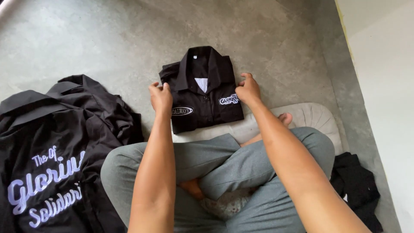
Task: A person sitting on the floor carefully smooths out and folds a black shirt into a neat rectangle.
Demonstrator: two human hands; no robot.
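Head view — hands grip folded black shirt edges — lower hem behind forearms.

The floor is grey and hard, like stone. A folded black shirt lies flat on it. Left of the folded shirt lies a pile of black shirts with pale letters. Just below the shirt is a pale cushion. Far to its right lies a small black cloth.
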